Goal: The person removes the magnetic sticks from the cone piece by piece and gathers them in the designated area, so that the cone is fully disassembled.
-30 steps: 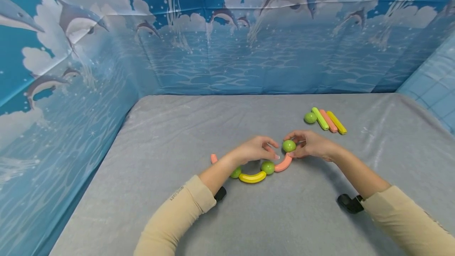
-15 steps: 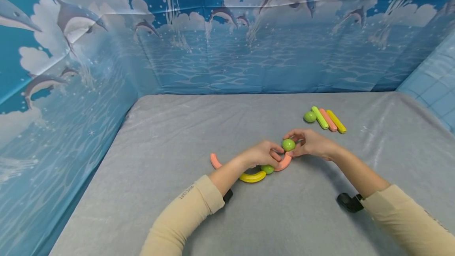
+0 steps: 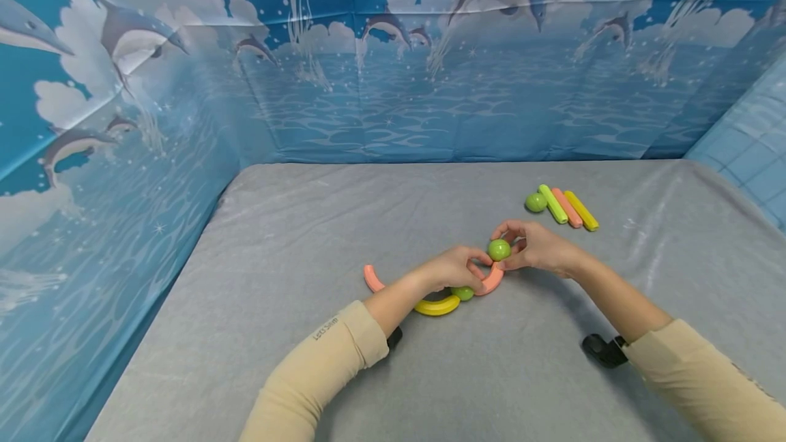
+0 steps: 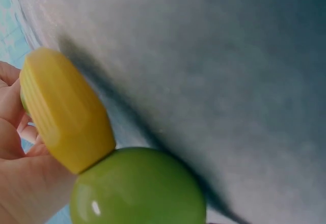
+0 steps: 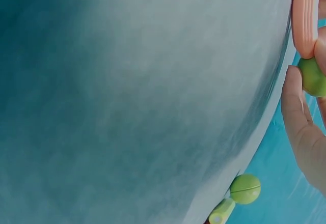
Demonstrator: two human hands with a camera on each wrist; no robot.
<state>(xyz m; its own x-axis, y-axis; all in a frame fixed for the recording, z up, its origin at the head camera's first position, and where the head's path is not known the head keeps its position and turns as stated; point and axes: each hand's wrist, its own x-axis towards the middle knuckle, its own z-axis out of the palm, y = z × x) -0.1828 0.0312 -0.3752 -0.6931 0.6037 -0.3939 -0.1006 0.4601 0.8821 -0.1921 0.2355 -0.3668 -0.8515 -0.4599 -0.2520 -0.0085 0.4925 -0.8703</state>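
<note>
Between the thumb and fingers of my right hand (image 3: 543,249) is a green ball (image 3: 499,249). It touches the upper end of a pink curved piece (image 3: 491,281). My left hand (image 3: 456,269) pinches that pink piece from its inner side; the exact finger contact is partly hidden. A second green ball (image 3: 463,293) joins the pink piece to a yellow curved piece (image 3: 437,307), partly under my left wrist. Farther left, another pink curved piece (image 3: 372,278) ends the chain. The left wrist view has the yellow curved piece (image 4: 69,112) against a green ball (image 4: 137,191) up close.
At the back right of the grey cloth (image 3: 307,224) lie a loose green ball (image 3: 536,202), a lime stick (image 3: 553,204), a pink stick (image 3: 567,208) and a yellow stick (image 3: 581,211), side by side. A dolphin-printed curtain (image 3: 399,108) encloses the back and left.
My left hand has moved right and slightly down onto the right pink curved piece, covering more of the chain. My right hand stays nearly in place with the green ball.
</note>
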